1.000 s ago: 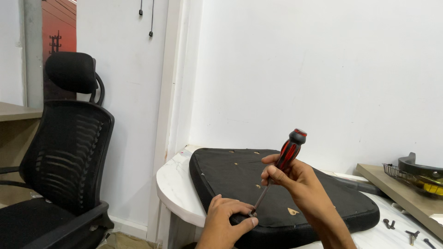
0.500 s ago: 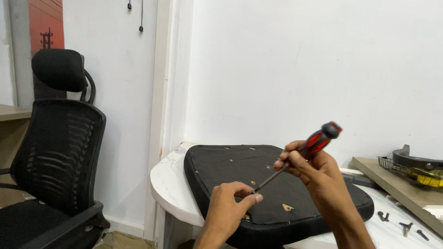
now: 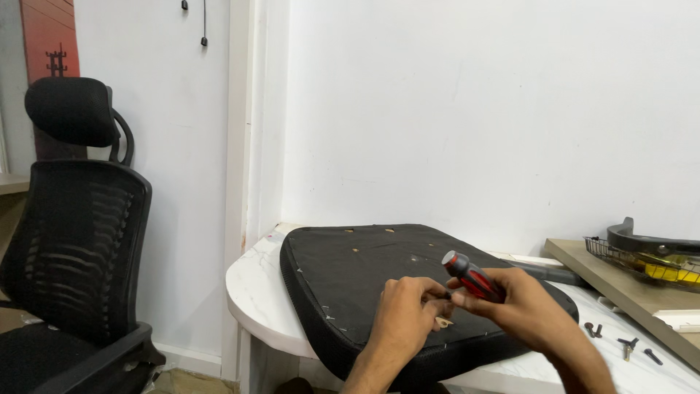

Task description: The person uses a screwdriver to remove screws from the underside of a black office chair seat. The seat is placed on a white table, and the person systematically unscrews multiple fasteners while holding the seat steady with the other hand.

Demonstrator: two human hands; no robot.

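A black chair seat cushion (image 3: 350, 281) lies upside down on the white marble-look table (image 3: 251, 295), with small holes in its underside. My right hand (image 3: 521, 310) grips a red-and-black screwdriver (image 3: 472, 277), which now lies nearly flat over the cushion, handle end pointing up and left. My left hand (image 3: 408, 306) is right against my right hand, its fingertips pinched at the screwdriver's tip. What the fingertips hold is too small to tell.
A black mesh office chair (image 3: 73, 241) stands at the left. Loose black screws (image 3: 620, 343) lie on the table at the right. Behind them is a wooden board (image 3: 627, 292) with a wire basket (image 3: 645, 259) holding a black part. White wall behind.
My right hand lifted the screwdriver off the cushion's front edge and tipped it from upright to nearly flat. My left hand rose from the cushion to the tool's tip.
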